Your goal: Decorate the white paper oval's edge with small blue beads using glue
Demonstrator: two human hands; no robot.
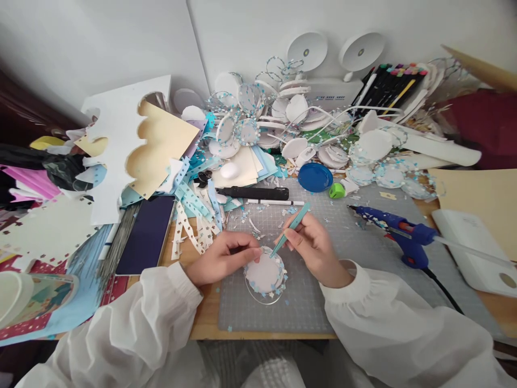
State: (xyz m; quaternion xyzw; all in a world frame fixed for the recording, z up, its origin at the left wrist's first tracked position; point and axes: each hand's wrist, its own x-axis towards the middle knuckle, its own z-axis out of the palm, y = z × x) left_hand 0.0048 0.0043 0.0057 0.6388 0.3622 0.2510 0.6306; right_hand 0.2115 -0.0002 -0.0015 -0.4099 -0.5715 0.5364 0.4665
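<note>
A small white disc [264,274] edged with tiny blue and white star pieces lies on the grey cutting mat [307,302]. My left hand [224,257] rests on the disc's left rim, fingers curled and pinching it. My right hand [313,247] is closed on teal tweezers [291,228], whose tips touch the disc's upper right rim. A thin wire ring shows under the disc's lower edge. Both arms wear white sleeves.
A blue glue gun [398,230] lies right of my hands. A black knife [254,193], a white pen [274,202], a blue lid [315,177] and a green sharpener [336,190] sit behind. Finished discs pile at the back; paper scraps and a dark tablet [147,234] lie left.
</note>
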